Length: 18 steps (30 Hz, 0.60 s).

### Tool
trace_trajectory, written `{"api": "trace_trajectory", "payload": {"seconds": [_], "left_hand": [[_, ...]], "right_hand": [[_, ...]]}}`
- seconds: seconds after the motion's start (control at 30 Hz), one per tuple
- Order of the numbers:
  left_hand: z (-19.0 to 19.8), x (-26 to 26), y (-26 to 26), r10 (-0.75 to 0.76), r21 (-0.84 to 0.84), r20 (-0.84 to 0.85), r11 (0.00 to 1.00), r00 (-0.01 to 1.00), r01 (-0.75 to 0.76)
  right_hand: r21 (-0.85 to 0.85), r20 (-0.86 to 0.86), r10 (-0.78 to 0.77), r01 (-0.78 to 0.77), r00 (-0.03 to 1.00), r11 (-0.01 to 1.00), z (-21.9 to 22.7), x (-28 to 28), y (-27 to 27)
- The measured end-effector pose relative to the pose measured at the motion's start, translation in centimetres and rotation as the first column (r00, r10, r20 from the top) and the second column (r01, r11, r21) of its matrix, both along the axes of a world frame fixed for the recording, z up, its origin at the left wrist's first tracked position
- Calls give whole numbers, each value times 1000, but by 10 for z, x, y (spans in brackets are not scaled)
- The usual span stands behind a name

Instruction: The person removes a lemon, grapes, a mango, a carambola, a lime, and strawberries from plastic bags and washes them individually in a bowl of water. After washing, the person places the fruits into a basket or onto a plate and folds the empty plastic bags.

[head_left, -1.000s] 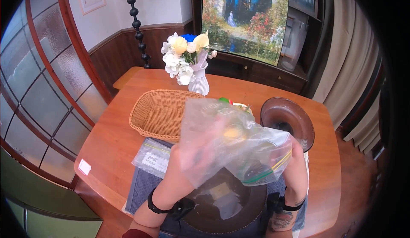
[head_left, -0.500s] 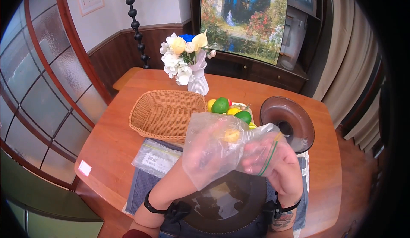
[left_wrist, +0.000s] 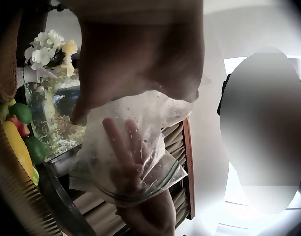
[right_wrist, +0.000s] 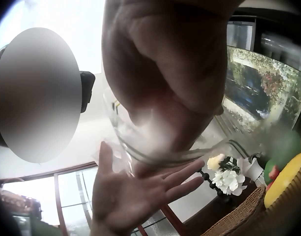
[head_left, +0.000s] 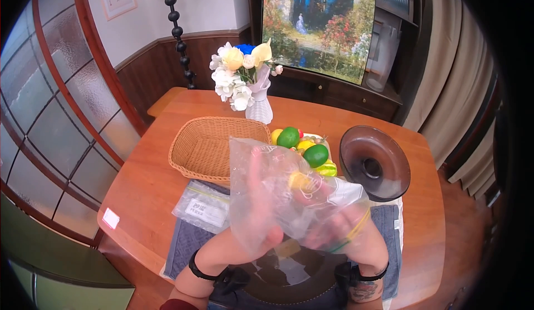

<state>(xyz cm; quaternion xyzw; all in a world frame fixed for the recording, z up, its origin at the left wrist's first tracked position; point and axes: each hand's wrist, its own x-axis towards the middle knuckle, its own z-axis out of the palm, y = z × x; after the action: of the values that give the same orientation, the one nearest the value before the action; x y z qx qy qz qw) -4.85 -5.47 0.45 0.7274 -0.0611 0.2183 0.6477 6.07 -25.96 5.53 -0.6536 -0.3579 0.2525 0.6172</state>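
Note:
A clear zip bag (head_left: 283, 198) with a yellow-and-green zip edge stands between the two hands in the head view. My right hand (head_left: 339, 224) reaches through its mouth, the zip edge round the wrist; in the left wrist view, fingers (left_wrist: 123, 142) show stretched out inside the plastic. My left hand (head_left: 256, 215) stands at the bag's other end, seen through the plastic. The right wrist view shows this left hand (right_wrist: 135, 194) with thumb and fingers spread straight. Another zip bag (head_left: 203, 207), flat with a white label, lies left of the hands.
Behind the hands are a wicker basket (head_left: 208, 148), green fruit (head_left: 316, 156) with yellow ones, and a smoky brown bowl (head_left: 397, 165) at right. A vase (head_left: 259, 109) of flowers stands further back. Nearer lie a blue-grey mat (head_left: 186, 243) and a dark round thing with a stitched-looking edge (head_left: 289, 279).
The raised bag has come down and spread out, uncovering the fruit. My right hand has moved lower and deeper into it. My left hand has turned more upright behind the plastic.

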Motion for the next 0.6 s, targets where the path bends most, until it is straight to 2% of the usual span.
{"api": "trace_trajectory", "payload": {"seconds": [0.07, 0.17, 0.4, 0.5, 0.6], "left_hand": [[2, 7, -4, -49, -236, -8, 971, 999, 46], [4, 12, -6, -67, -367, 13, 928, 998, 67], [8, 24, -7, -116, -463, 171, 867, 978, 184], [11, 20, -5, -181, -322, 101, 924, 978, 205], [17, 6, -17, -113, -487, -31, 869, 993, 84]], "right_hand": [[-77, 16, 54, -52, 998, 996, 1, -2, 1], [-64, 44, 35, -33, 998, 997, -2, -4, 2], [-34, 89, -2, 5, 996, 999, -3, -5, 4], [-37, 102, -8, 11, 995, 999, -3, -6, 4], [-35, 119, -39, 43, 992, 998, -3, -7, 4]]}}
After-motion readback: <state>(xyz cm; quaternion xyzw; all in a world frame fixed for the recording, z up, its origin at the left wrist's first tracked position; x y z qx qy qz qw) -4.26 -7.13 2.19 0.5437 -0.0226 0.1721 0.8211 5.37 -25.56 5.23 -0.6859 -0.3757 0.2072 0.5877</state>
